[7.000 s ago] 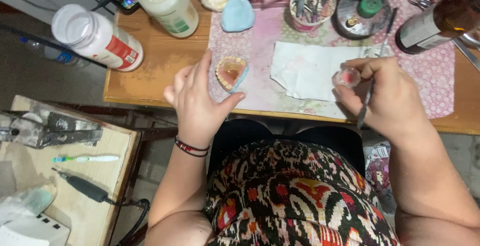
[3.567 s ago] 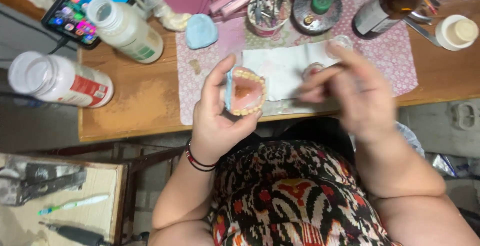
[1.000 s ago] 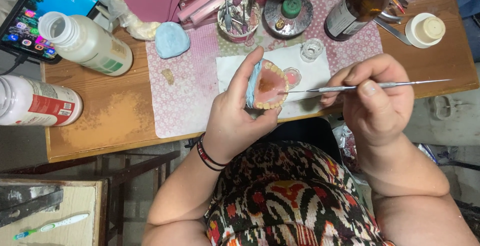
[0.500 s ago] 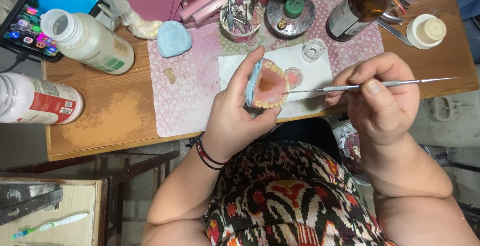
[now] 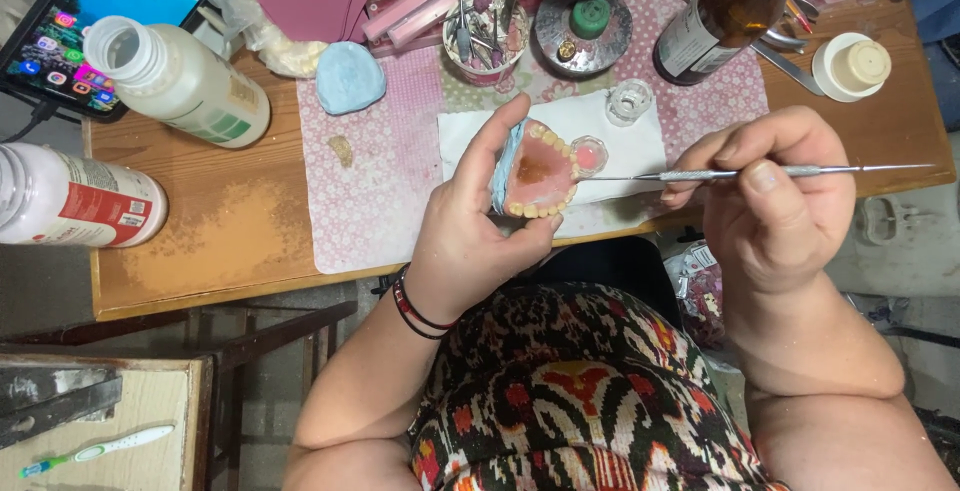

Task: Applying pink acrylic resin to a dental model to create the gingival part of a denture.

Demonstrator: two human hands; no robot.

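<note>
Two hands share the work: the left hand [image 5: 470,236] grips a pink denture [image 5: 538,173], while the right hand [image 5: 775,201] pinches a thin metal tool [image 5: 740,172] whose tip meets its edge; shaping there needs a steady, light touch.

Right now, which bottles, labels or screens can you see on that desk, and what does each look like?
Phone or tablet: far left corner, dark frame, lit blue screen with coloured icons.
White bottle: lying beside the screen, open neck, green-marked label.
Second white bottle: left table edge, on its side, red and white label.
Brown glass bottle: far right, cream cap, pale label.
Small white jar: right of it, cream lid.
</note>
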